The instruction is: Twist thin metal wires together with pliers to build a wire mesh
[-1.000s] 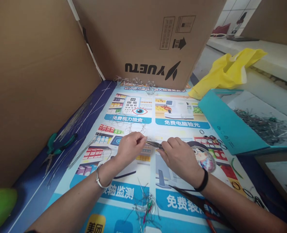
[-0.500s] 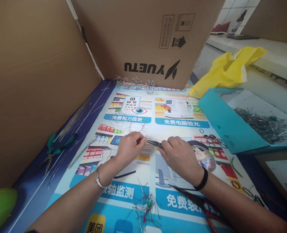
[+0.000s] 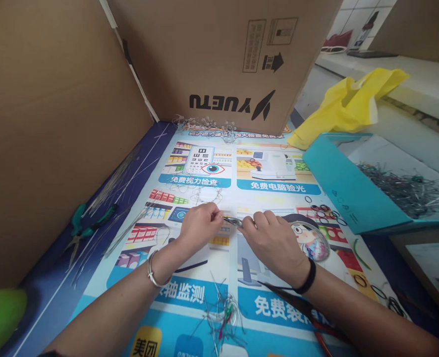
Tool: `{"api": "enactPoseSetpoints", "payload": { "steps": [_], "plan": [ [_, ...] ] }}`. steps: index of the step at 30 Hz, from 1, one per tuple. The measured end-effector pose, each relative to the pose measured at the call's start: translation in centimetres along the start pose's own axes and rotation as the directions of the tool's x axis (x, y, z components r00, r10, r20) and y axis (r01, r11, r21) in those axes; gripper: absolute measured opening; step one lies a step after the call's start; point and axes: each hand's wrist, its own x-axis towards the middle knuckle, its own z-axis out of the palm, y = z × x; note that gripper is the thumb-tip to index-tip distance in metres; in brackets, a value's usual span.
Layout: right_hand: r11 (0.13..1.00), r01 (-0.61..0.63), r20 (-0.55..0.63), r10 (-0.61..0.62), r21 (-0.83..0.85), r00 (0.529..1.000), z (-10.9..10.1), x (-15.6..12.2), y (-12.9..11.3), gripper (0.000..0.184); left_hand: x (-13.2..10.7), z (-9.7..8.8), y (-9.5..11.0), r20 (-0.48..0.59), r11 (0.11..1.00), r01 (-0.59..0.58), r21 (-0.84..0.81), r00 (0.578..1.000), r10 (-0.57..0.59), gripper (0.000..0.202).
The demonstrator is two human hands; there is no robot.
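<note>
My left hand [image 3: 200, 225] is closed in a pinch on a thin piece of wire at the middle of a printed poster mat [image 3: 279, 188]. My right hand [image 3: 273, 238] is closed around small pliers [image 3: 233, 221], whose jaws point left and meet the wire at my left fingertips. Both hands rest low over the mat, almost touching. A silver bangle sits on my left wrist and a black band on my right.
Teal-handled pliers [image 3: 87, 225] and long straight wires [image 3: 115, 191] lie at the left beside cardboard walls [image 3: 56, 124]. A teal box [image 3: 338, 183] of wire pieces stands right, a yellow bag [image 3: 349, 106] behind it. Wire scraps [image 3: 221, 317] and black rings [image 3: 325, 210] lie about.
My right hand has slid a little left, bringing the pliers closer to my left fingertips. The view has shifted slightly.
</note>
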Motion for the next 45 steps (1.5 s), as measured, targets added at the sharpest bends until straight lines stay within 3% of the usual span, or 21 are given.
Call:
{"api": "enactPoseSetpoints", "payload": {
  "steps": [7,14,23,34,45],
  "plan": [
    [0.999,-0.019,0.012,0.019,0.029,1.000,0.5,-0.2,-0.5,0.009,0.5,0.3,-0.3,0.095,0.999,0.050,0.007,0.994,-0.050,0.021],
    [0.996,-0.011,0.049,0.007,0.088,0.999,0.4,0.2,-0.6,0.018,0.7,0.6,-0.7,0.103,0.994,0.050,0.102,0.993,-0.060,0.023],
    [0.998,0.025,0.060,-0.028,0.052,0.998,0.1,0.1,-0.9,0.010,0.9,0.6,-0.5,0.129,0.971,0.060,0.233,0.987,-0.092,0.021],
    [0.991,-0.040,0.130,0.023,0.127,0.991,0.2,0.3,-1.0,0.017,1.3,0.4,-0.6,0.173,0.971,0.086,0.225,0.977,-0.127,0.024],
    [0.988,-0.038,0.145,0.016,0.149,0.989,0.2,0.3,-0.8,0.019,0.9,0.6,-0.7,0.192,0.974,0.027,0.226,0.979,-0.071,0.024]
  ]
}}
